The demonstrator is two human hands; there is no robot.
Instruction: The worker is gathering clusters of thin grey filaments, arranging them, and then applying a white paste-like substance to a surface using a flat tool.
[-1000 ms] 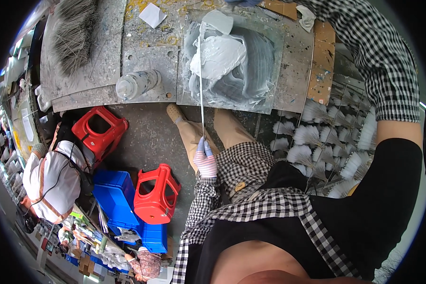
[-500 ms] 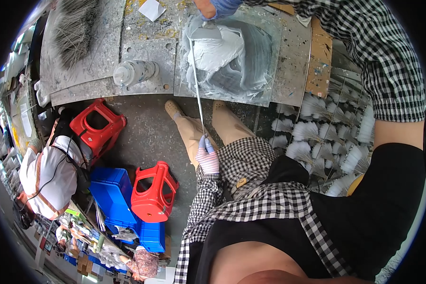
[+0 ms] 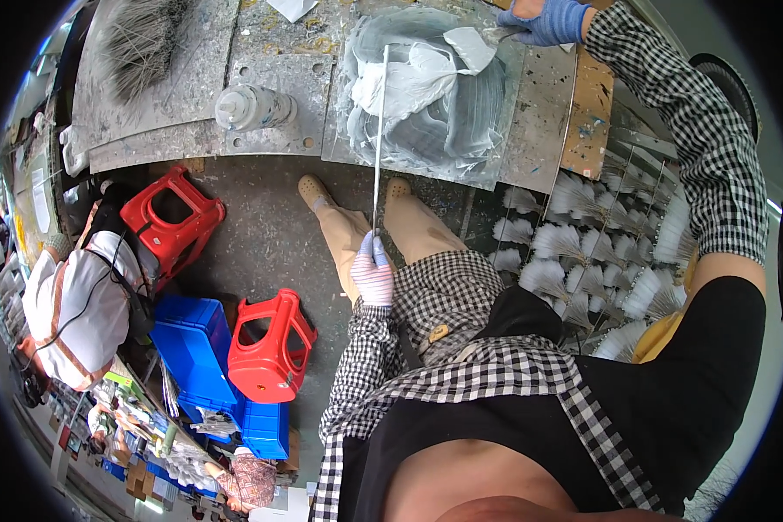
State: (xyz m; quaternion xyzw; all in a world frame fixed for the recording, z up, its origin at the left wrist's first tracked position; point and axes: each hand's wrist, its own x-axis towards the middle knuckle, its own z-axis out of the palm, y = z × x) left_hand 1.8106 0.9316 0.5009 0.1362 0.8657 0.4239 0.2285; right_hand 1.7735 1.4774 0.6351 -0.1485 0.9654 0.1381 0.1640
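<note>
My left hand (image 3: 373, 277), in a pink-striped white glove with grey-blue fingertips, is closed on the lower end of a thin rod (image 3: 379, 148). White coats much of the rod, and its far end lies over a mound of white paste (image 3: 409, 78). My right hand (image 3: 548, 21), in a blue glove with bare skin showing at the fingers, grips a scraper at the far right of the paste. White paste covers the scraper's blade (image 3: 471, 49). The paste is spread in smears across a flat sheet (image 3: 501, 130) on the worktable (image 3: 544, 130).
A capped clear bottle (image 3: 257, 109) and a bundle of grey wires (image 3: 143, 48) are on the table's left. Red stools (image 3: 274, 348) and blue crates (image 3: 187, 335) stand at left, near a seated person (image 3: 87, 304). White fan-shaped bristle pieces (image 3: 583, 252) hang on a rack at right.
My right hand has moved right with the scraper, whose blade is now apart from the rod. The rod has swung slightly more upright in my left hand.
</note>
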